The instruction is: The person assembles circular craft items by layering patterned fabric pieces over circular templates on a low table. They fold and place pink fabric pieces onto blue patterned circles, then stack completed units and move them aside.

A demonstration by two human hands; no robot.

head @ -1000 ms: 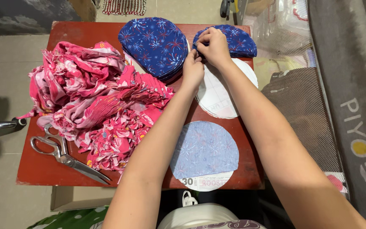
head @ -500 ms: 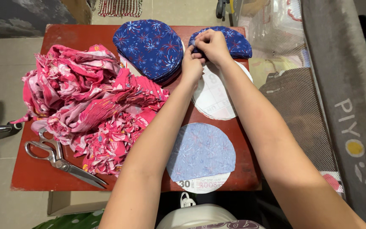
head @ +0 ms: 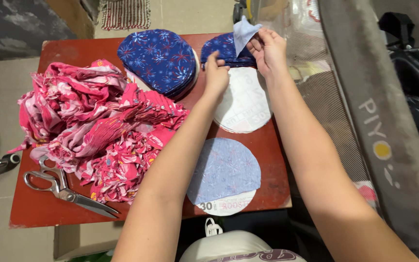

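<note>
My right hand [head: 269, 50] pinches the top blue starry fabric circle [head: 243, 35] of a small stack [head: 224, 52] at the table's far right and peels it up, so its pale underside shows. My left hand [head: 216, 73] presses down on the near edge of that stack with its fingertips. Just in front of the stack lie white paper circles [head: 244, 103]. A larger stack of blue starry circles [head: 158, 60] sits to the left. Near me, a pale blue fabric circle [head: 225, 170] rests face down on a white paper circle [head: 225, 206].
A heap of pink floral fabric [head: 93, 128] covers the left half of the red table [head: 69, 48]. Metal scissors [head: 64, 191] lie at the near left corner. A grey padded rail [head: 374, 126] and clear plastic bags stand to the right.
My right hand has lifted the top blue circle off the small stack and turned its edge up. My left hand slid down onto the stack's near edge.
</note>
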